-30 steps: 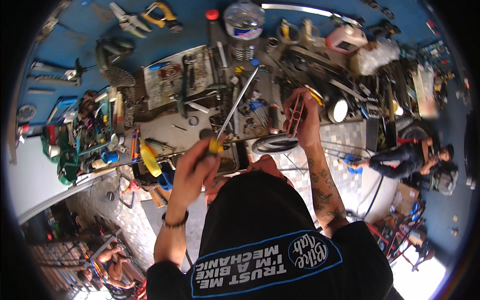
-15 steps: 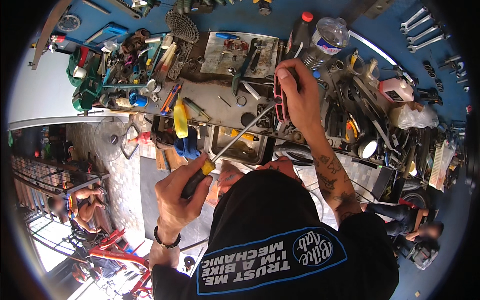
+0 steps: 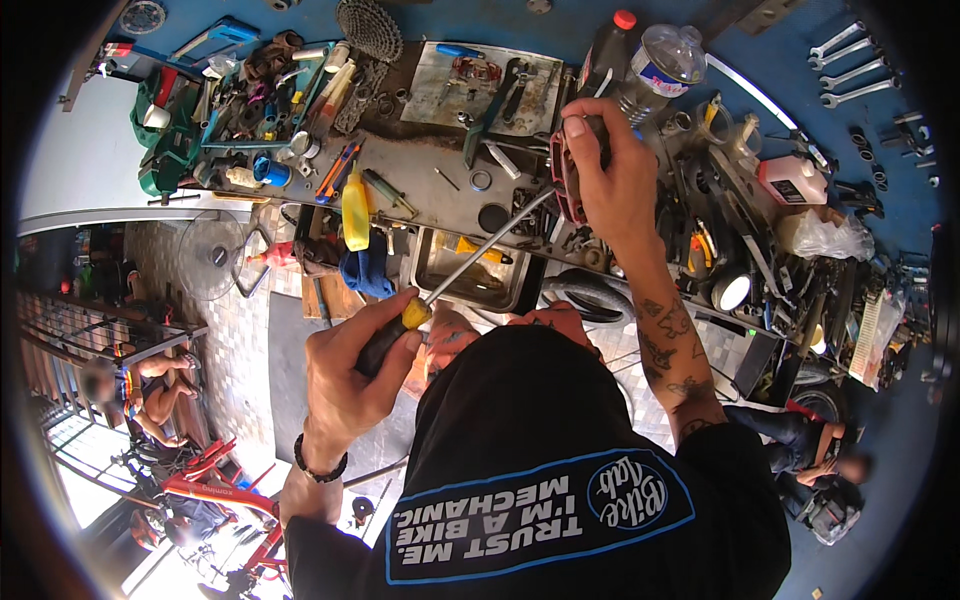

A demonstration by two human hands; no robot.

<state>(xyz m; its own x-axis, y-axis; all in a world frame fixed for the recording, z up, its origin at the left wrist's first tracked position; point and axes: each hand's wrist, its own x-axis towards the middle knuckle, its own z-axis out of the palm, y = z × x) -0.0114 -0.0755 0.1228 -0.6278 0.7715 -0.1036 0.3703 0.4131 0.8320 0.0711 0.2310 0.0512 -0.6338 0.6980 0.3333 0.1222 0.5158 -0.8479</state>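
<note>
My left hand (image 3: 345, 375) is closed round the dark and yellow handle of a long screwdriver (image 3: 487, 247). The metal shaft slants up and right, and its tip meets a red-framed part (image 3: 566, 182), which looks like a bicycle pedal. My right hand (image 3: 617, 185) grips that part above the bench edge, with its fingers hiding much of the far side. Below the shaft, under the bench edge, a metal tray (image 3: 425, 275) holds a yellow item. Left of the shaft, a yellow squeeze bottle (image 3: 355, 212) and a blue cloth (image 3: 367, 275) are near the bench edge.
Tools and parts crowd the workbench (image 3: 410, 165). A dark bottle with a red cap (image 3: 608, 50) and a clear plastic jug (image 3: 665, 65) stand beyond my right hand. Wrenches (image 3: 850, 65) hang on the blue wall. One person (image 3: 150, 390) sits at left; another (image 3: 800, 440) is at right.
The red-framed part has tilted in my right hand and shows more of its face. The screwdriver tip stays against it. The whole view has shifted slightly.
</note>
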